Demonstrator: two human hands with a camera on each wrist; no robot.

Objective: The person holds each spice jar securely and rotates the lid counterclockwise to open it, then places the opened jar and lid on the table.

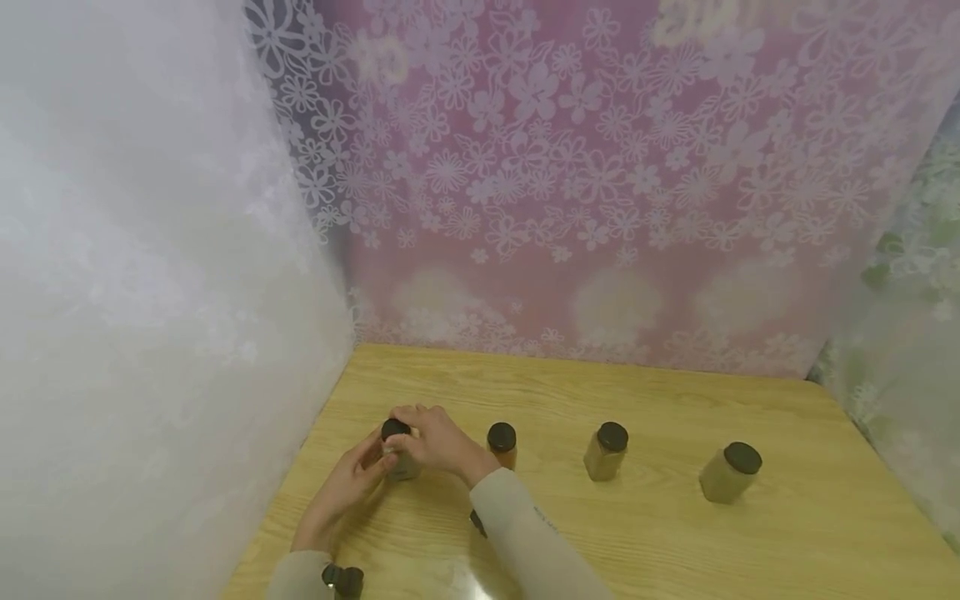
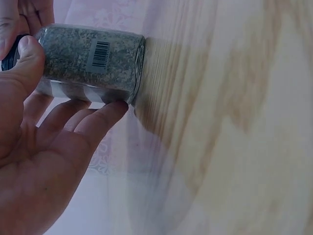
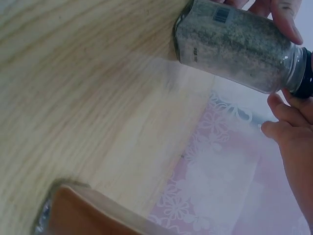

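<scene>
A clear glass spice jar with a black lid stands upright at the left of the wooden table. Grey-green flakes fill it, and the left wrist view shows a barcode label on the jar. The left hand holds the jar from its left side, thumb near the neck and fingers along the far side of the glass. From above, the right hand grips the black lid with thumb and fingers. In the right wrist view the lid sits on the jar's neck, partly covered by fingers.
A jar with orange-brown contents stands just behind the right forearm. Farther right are a jar of greenish-brown powder and another similar jar, both black-lidded. White sheeting borders the table's left; a pink floral curtain hangs behind.
</scene>
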